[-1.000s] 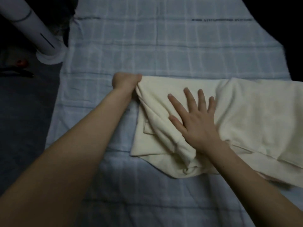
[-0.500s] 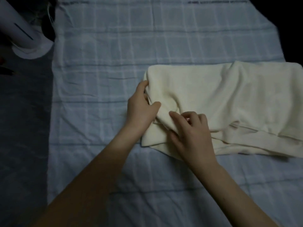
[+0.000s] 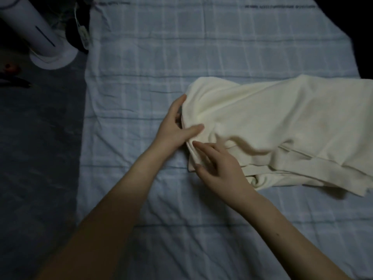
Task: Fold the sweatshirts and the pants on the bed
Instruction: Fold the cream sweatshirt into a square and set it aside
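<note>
A cream sweatshirt (image 3: 272, 118) lies partly folded across the right half of the bed (image 3: 151, 57), its hem bands bunched along the near edge. My left hand (image 3: 175, 128) grips the garment's left edge, thumb on top and fingers tucked beneath the fabric. Just below it, my right hand (image 3: 220, 170) pinches the same left edge lower down, with the fingers lying over the cloth and the thumb at the near corner. The fabric next to both hands is raised and rumpled.
The bed has a pale blue checked sheet. A white cylindrical appliance (image 3: 44, 37) stands on the dark floor (image 3: 36, 158) at the upper left, with a cord and tag (image 3: 83, 35) beside it. The bed's left edge runs close to my left forearm.
My left hand came from the far corner to the sweatshirt's left edge. My right hand went from flat on the cloth to pinching that edge. The folded edge has shifted right.
</note>
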A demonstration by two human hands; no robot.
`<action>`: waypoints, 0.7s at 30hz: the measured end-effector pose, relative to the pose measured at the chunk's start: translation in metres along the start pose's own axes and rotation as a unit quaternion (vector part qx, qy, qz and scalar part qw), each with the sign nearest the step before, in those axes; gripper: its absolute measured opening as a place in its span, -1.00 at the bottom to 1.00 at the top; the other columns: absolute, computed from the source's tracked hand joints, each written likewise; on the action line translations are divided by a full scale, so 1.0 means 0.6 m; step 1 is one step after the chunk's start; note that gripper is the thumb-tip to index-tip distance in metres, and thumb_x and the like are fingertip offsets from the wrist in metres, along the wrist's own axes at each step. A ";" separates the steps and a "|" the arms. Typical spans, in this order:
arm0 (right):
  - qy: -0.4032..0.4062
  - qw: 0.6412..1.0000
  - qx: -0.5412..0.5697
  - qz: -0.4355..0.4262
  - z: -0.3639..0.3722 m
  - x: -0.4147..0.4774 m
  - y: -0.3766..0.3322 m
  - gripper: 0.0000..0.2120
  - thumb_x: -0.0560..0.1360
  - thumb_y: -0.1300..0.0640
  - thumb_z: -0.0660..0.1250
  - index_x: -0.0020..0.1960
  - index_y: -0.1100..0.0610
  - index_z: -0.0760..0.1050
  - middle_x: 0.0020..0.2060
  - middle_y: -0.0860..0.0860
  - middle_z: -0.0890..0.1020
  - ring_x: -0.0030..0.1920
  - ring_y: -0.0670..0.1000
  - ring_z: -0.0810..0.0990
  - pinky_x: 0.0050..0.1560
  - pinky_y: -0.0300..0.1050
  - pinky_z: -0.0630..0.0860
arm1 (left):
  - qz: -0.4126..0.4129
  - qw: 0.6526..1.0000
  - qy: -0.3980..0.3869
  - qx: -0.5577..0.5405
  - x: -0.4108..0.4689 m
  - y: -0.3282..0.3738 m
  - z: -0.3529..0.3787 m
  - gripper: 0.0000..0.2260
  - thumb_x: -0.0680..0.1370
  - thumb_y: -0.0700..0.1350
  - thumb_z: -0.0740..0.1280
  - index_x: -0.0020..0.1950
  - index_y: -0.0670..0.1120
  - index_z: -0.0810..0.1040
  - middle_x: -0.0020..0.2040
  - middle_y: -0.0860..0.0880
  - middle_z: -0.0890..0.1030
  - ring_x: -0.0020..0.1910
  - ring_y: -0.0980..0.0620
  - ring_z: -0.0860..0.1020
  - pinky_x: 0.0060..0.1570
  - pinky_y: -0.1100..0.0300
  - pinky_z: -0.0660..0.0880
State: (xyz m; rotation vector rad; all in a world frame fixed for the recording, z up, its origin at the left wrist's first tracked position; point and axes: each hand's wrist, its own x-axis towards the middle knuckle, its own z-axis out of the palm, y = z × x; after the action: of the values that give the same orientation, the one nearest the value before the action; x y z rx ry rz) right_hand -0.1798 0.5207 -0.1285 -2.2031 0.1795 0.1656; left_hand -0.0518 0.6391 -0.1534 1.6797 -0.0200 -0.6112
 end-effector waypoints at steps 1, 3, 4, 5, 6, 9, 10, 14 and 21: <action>-0.014 1.000 0.024 0.003 -0.006 -0.006 -0.007 -0.58 0.50 0.19 0.37 0.36 0.12 0.52 0.18 -0.04 0.58 0.14 -0.11 0.56 0.18 -0.26 0.46 | 0.000 1.000 -0.011 0.017 -0.007 -0.006 -0.001 -0.20 0.37 -0.39 0.50 0.51 0.00 0.27 0.31 -0.08 0.51 0.21 0.03 0.55 0.14 0.24 0.53; -0.025 0.999 0.045 -0.011 -0.023 -0.014 -0.022 -0.65 0.49 0.19 0.32 0.26 0.10 0.60 0.15 -0.06 0.63 0.11 -0.14 0.60 0.14 -0.18 0.53 | -0.010 1.000 -0.023 0.015 -0.022 -0.014 -0.007 -0.21 0.37 -0.49 0.40 0.52 -0.04 0.27 0.32 -0.14 0.49 0.22 -0.03 0.54 0.19 0.16 0.52; -0.006 0.999 0.026 -0.030 -0.035 -0.013 -0.026 -0.66 0.49 0.18 0.29 0.24 0.11 0.61 0.14 -0.03 0.64 0.10 -0.11 0.61 0.12 -0.16 0.54 | -0.011 0.999 -0.022 0.022 -0.028 -0.014 -0.012 -0.24 0.40 -0.52 0.35 0.53 -0.08 0.27 0.31 -0.16 0.49 0.20 -0.05 0.54 0.19 0.15 0.51; 0.026 0.998 -0.005 -0.050 -0.049 -0.009 -0.024 -0.65 0.48 0.19 0.28 0.24 0.14 0.61 0.16 0.02 0.64 0.13 -0.05 0.61 0.15 -0.12 0.54 | -0.010 0.999 -0.017 0.043 -0.031 -0.012 -0.014 -0.27 0.43 -0.51 0.33 0.53 -0.09 0.26 0.31 -0.18 0.47 0.20 -0.07 0.53 0.21 0.14 0.50; 0.061 0.995 -0.045 -0.065 -0.064 -0.002 -0.017 -0.64 0.49 0.21 0.27 0.27 0.19 0.58 0.20 0.09 0.61 0.19 0.04 0.59 0.23 -0.09 0.49 | 0.001 0.995 -0.001 0.097 -0.034 -0.006 -0.011 -0.29 0.44 -0.45 0.35 0.54 -0.07 0.26 0.34 -0.18 0.43 0.23 -0.09 0.51 0.26 0.11 0.47; 0.118 0.972 -0.195 -0.063 -0.114 0.045 0.011 -0.57 0.56 0.19 0.26 0.41 0.23 0.44 0.39 0.22 0.45 0.41 0.22 0.39 0.43 -0.03 0.25 | 0.159 0.924 0.083 0.337 -0.033 0.029 0.032 -0.36 0.46 -0.17 0.33 0.54 -0.02 0.28 0.48 -0.18 0.29 0.44 -0.16 0.31 0.45 0.06 0.20; 0.128 0.953 -0.269 -0.054 -0.129 0.065 0.026 -0.54 0.58 0.13 0.23 0.46 0.19 0.39 0.45 0.21 0.39 0.47 0.24 0.31 0.47 0.07 0.18 | 0.227 0.891 0.087 0.383 -0.027 0.041 0.055 -0.39 0.47 -0.10 0.28 0.54 -0.03 0.28 0.52 -0.18 0.28 0.49 -0.18 0.25 0.48 0.01 0.14; 0.138 0.897 -0.415 0.064 -0.169 0.082 0.107 -0.45 0.60 -0.19 0.00 0.57 -0.13 0.16 0.58 0.02 0.19 0.57 0.29 0.00 0.40 0.47 0.00 | 0.285 0.794 0.018 0.537 0.002 0.022 0.126 -0.48 0.61 0.13 0.01 0.58 0.06 0.18 0.60 -0.07 0.15 0.58 -0.12 0.07 0.53 -0.14 -0.04; 0.102 0.908 -0.395 0.098 -0.150 0.007 0.215 -0.42 0.58 -0.24 0.00 0.58 -0.23 0.04 0.60 -0.06 0.07 0.59 0.25 -0.07 0.35 0.51 0.13 | 0.300 0.732 -0.011 0.611 0.026 -0.071 0.126 -0.50 0.64 0.21 -0.04 0.57 0.16 0.16 0.60 -0.16 0.12 0.57 -0.20 0.07 0.49 -0.25 0.00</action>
State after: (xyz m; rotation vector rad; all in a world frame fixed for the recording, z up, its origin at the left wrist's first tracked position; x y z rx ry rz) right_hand -0.1949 0.3716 -0.1769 -3.0138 0.5276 0.1285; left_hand -0.0826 0.5738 -0.2041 2.7155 -1.1764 -0.0287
